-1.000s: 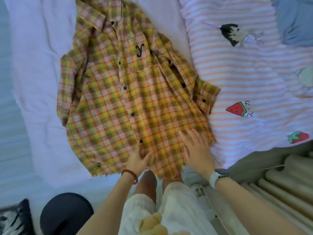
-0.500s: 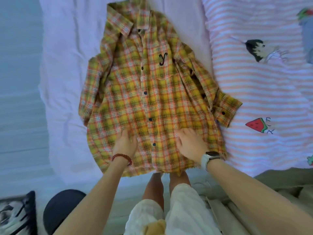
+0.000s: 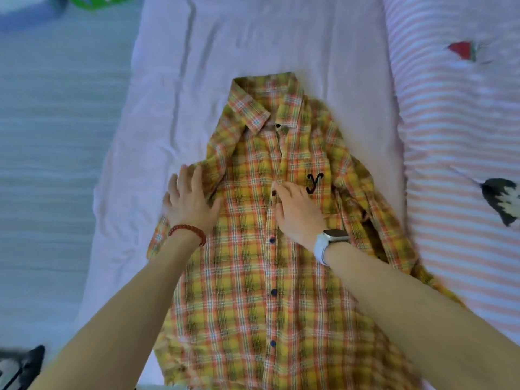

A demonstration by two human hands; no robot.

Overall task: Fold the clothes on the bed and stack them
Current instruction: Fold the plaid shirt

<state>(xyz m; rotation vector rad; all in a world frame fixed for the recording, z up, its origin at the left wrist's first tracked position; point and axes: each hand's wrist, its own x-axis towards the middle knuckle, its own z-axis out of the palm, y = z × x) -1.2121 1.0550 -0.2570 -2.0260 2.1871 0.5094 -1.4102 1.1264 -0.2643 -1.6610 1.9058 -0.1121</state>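
pale bed sheet (image 3: 281, 38), striped quilt (image 3: 450, 136)

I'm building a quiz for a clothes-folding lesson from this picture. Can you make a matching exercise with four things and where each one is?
Things:
1. red bead bracelet
2. white smartwatch
3. black embroidered letter y
4. pink-and-white striped quilt

Places:
A. on the chest pocket of the yellow plaid shirt
B. on the right wrist
C. beside the shirt, on the bed's right part
D. on the left wrist

Pairs: 1-D, 2-B, 3-A, 4-C
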